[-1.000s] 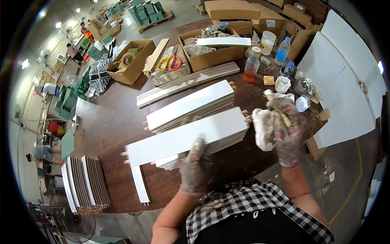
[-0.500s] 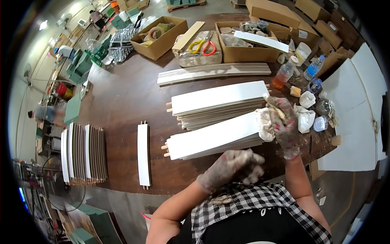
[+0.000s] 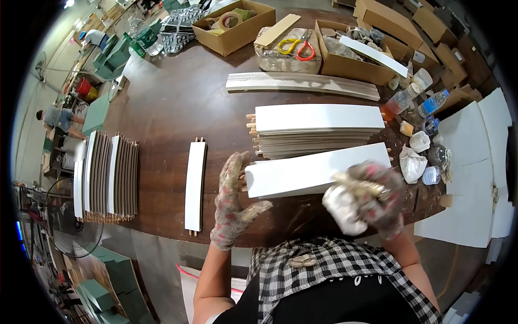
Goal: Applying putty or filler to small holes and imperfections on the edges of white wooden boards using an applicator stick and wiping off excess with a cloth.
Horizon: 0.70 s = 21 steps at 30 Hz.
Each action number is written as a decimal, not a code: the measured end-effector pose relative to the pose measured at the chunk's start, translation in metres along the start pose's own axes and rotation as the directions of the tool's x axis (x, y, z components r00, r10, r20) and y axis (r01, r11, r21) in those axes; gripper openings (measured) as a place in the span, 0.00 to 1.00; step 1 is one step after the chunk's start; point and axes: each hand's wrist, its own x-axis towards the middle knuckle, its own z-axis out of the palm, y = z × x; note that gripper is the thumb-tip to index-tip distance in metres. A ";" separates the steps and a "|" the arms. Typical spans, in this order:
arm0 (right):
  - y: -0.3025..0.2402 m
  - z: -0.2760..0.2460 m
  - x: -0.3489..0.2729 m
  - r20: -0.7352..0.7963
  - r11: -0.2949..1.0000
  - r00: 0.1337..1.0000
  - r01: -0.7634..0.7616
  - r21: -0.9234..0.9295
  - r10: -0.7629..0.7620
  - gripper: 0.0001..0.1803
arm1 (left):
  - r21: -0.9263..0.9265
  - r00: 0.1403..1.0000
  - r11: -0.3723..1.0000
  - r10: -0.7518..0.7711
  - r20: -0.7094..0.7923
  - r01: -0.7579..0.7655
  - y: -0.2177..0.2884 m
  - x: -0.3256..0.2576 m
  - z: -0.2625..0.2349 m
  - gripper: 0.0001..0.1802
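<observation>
- Head view: the person's gloved left hand (image 3: 233, 202) lies flat with its fingers (image 3: 236, 164) spread wide, touching the left end of a white board (image 3: 315, 171) on the dark wooden desk (image 3: 172, 102).
- The white board lies slightly slanted at the desk's near edge, just in front of a stack of white boards (image 3: 318, 128) with pegs sticking out of its left ends.
- The gloved right hand (image 3: 372, 197) has its fingers curled around a white rag (image 3: 342, 208) and a yellowish, blurred tool, at the board's near right edge.
- A single narrow white slat (image 3: 195, 184) lies to the left of the left hand, apart from it.
- Further left, rows of thin slats (image 3: 108, 175) stand on edge.
- Behind the stack lies a long pale strip (image 3: 302, 85), then cardboard boxes (image 3: 232, 24) and yellow and orange scissors (image 3: 297, 46).
- Bottles and small jars (image 3: 418, 116) crowd the right end of the desk.
</observation>
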 end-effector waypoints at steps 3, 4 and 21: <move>-0.004 0.040 0.004 0.197 0.998 0.980 -0.046 0.032 0.038 0.11 | -0.299 0.993 0.946 -0.114 0.045 0.122 -0.009 -0.002 0.004 0.50; -0.005 0.050 0.006 0.260 0.999 0.965 -0.030 -0.037 0.038 0.12 | -0.307 0.993 0.944 -0.112 0.040 0.119 -0.014 -0.004 0.005 0.50; -0.017 0.100 0.010 0.349 0.858 0.936 0.220 -0.464 -0.051 0.16 | -0.412 0.989 0.900 -0.146 0.016 0.139 -0.028 0.001 0.017 0.59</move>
